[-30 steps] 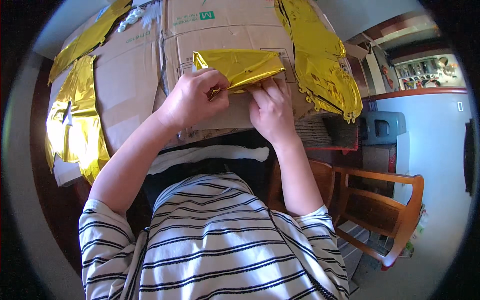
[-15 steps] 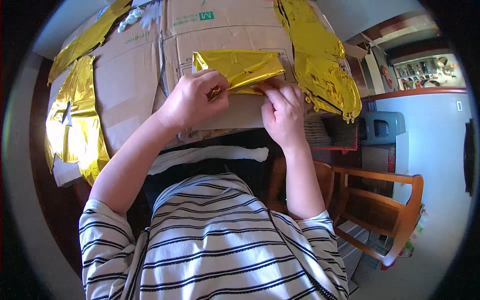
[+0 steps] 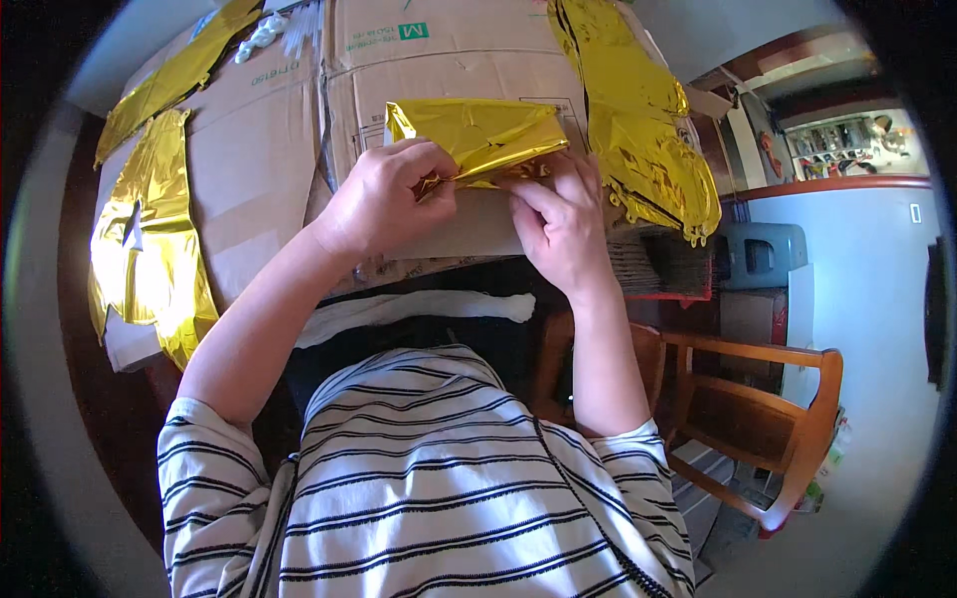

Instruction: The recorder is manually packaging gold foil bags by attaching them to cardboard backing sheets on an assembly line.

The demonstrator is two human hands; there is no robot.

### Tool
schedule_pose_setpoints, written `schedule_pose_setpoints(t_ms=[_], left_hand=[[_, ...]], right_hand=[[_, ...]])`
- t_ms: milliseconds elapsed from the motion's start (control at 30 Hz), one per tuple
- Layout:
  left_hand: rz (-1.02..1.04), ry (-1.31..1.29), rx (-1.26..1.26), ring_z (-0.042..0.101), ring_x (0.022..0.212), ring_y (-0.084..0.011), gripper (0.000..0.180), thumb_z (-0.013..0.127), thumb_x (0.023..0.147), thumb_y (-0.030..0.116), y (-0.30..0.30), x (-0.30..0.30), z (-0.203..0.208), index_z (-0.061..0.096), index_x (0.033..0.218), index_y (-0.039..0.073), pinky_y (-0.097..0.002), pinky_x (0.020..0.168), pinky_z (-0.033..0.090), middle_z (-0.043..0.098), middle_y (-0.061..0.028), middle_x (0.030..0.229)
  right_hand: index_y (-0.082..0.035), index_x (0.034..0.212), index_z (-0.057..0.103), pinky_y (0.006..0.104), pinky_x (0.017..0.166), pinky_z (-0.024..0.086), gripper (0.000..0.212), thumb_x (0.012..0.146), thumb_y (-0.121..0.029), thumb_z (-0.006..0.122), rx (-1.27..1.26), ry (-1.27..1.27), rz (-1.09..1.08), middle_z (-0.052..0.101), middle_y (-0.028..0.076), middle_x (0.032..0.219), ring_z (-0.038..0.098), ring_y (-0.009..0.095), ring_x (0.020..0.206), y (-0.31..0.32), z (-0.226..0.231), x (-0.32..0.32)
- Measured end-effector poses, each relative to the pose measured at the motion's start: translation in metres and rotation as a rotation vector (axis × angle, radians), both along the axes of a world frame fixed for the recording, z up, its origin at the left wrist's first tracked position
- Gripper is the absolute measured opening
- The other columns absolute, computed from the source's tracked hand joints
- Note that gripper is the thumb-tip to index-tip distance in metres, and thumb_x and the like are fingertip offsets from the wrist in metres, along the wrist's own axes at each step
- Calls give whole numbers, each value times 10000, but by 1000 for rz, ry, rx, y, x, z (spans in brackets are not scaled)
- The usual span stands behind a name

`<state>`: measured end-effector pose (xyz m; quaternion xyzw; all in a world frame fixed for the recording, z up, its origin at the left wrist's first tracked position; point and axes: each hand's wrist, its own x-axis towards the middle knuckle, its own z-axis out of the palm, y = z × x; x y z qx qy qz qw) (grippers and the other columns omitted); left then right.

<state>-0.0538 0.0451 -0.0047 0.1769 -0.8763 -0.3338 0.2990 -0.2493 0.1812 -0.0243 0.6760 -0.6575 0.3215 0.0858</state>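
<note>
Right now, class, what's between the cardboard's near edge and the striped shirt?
A long white strip, over a dark area, shows between the cardboard and the striped shirt in the head view.

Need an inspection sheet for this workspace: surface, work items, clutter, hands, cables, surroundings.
Surface: brown cardboard, creased, printed
Work items: gold foil piece, wrinkled, over the cardboard
Clutter: large foil sheet at right; two smaller foil pieces at left
Left hand: pinching the gold foil piece's near edge
Right hand: fingers at its near right edge, grip unclear
Cables: nothing seen
Surroundings: wooden chair and blue-grey plastic stool, right
</note>
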Motion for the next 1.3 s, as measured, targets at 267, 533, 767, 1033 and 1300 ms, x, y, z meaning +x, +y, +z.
schedule_pose_setpoints(t_ms=[267, 533, 767, 1033, 1300], left_hand=[[-18, 3, -29, 687, 726, -308, 133, 686, 798, 59, -1, 0, -1, 647, 906, -8, -370, 684, 569, 665, -151, 832], [-30, 15, -50, 684, 716, -314, 135, 680, 802, 61, 2, 0, -3, 650, 914, -9, -375, 673, 567, 655, -154, 835], [-7, -24, -13, 688, 748, -310, 132, 682, 815, 58, 2, 0, -3, 652, 926, -5, -369, 700, 568, 666, -154, 858], [-29, -39, -9, 705, 799, -279, 145, 693, 829, 52, 0, 0, -2, 665, 963, 4, -356, 734, 569, 686, -146, 883], [-18, -62, -1, 704, 796, -284, 143, 696, 824, 39, 0, 1, 0, 665, 959, 4, -365, 733, 569, 681, -147, 869]], right_hand=[[-42, 812, 676, 434, 864, 473, 87, 815, -124, 705, -95, -188, -211, 663, 118, 952, 616, 323, 944, 9, 19, -1], [-6, 878, 694, 331, 755, 536, 45, 882, -45, 672, -135, -415, -287, 707, 103, 914, 686, 228, 831, 8, 45, -16], [25, 1077, 640, 279, 768, 579, 128, 968, -7, 583, -123, -1251, -89, 700, 85, 1009, 688, 143, 884, 10, 31, -16], [-29, 882, 681, 410, 741, 548, 116, 785, -65, 734, 256, -106, -515, 668, 113, 787, 680, 306, 747, 20, 17, -29], [-51, 1007, 701, 414, 882, 496, 252, 760, -87, 731, 139, -87, -260, 620, 128, 1025, 605, 338, 960, 0, 20, -42]])
